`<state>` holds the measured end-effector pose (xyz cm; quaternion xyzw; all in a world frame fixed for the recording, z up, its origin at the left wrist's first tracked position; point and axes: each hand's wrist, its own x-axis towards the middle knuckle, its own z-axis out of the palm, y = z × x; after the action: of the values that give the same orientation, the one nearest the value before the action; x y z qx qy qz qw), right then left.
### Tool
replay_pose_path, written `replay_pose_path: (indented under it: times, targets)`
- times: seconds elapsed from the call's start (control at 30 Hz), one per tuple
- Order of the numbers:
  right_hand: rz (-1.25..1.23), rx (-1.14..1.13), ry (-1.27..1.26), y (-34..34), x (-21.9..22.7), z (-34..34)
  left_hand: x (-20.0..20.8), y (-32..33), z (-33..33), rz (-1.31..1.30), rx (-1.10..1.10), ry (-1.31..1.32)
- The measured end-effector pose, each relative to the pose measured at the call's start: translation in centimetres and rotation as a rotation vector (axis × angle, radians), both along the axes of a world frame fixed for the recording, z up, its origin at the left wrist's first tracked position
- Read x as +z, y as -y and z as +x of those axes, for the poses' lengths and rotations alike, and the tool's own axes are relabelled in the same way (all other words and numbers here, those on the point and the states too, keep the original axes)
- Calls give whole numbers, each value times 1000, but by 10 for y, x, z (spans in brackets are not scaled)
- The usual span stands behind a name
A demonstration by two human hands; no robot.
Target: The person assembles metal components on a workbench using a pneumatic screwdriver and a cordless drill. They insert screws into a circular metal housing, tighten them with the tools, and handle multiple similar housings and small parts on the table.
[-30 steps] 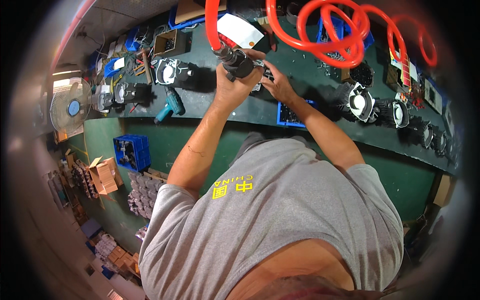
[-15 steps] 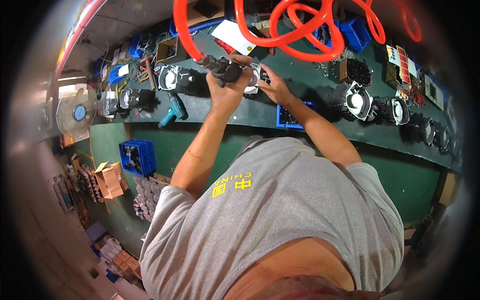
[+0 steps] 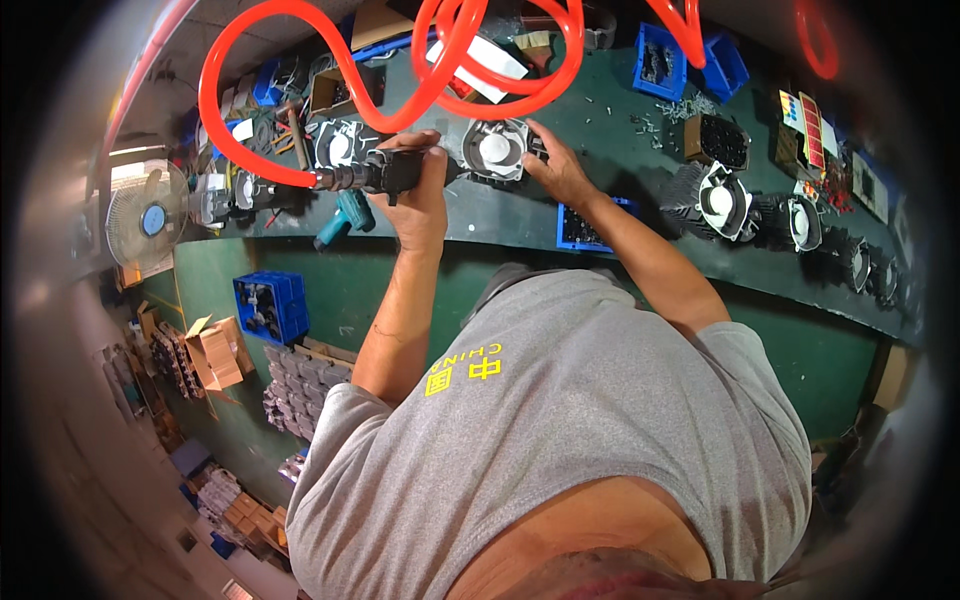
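Note:
My left hand (image 3: pixel 422 205) is wrapped round a black air screwdriver (image 3: pixel 392 172), held level with its nose toward the right. A red coiled air hose (image 3: pixel 209 95) joins the tool's left end. The tool's nose comes up to the left side of a round metal housing (image 3: pixel 495 150) with a white dome in its middle. My right hand (image 3: pixel 560 178) grips that housing at its right edge, thumb and fingers on either side of a dark part there. Whether the tool's tip touches the housing I cannot tell.
A teal cordless drill (image 3: pixel 345 220) lies left on the green bench, near a hammer (image 3: pixel 296 135). More housings (image 3: pixel 722 202) stand to the right. Blue bins (image 3: pixel 660 62), loose screws (image 3: pixel 688 108) and a carton of black parts (image 3: pixel 716 143) lie farther back. A fan (image 3: pixel 150 215) stands far left.
My left hand has drawn the air screwdriver left and turned it level, baring the housing's white dome. The red hose has swung left. My right hand stays at the housing.

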<state>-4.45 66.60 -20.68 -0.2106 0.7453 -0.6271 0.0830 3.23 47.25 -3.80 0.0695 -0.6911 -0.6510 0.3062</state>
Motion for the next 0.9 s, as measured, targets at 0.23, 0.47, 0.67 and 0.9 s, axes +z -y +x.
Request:
replay_pose_path:
  times: [0.23, 0.47, 0.67, 0.9]
  targets:
    - [28, 20, 26, -1, 3, 0, 7, -2, 5, -41, 9, 65]
    - [27, 41, 50, -1, 1, -2, 6, -4, 0, -26, 40, 26]
    - [-8, 24, 36, 1, 0, -2, 0, -1, -1, -12, 26, 4]
    - [75, 27, 27, -3, -1, -1, 18, 0, -6, -118, -212, 202]
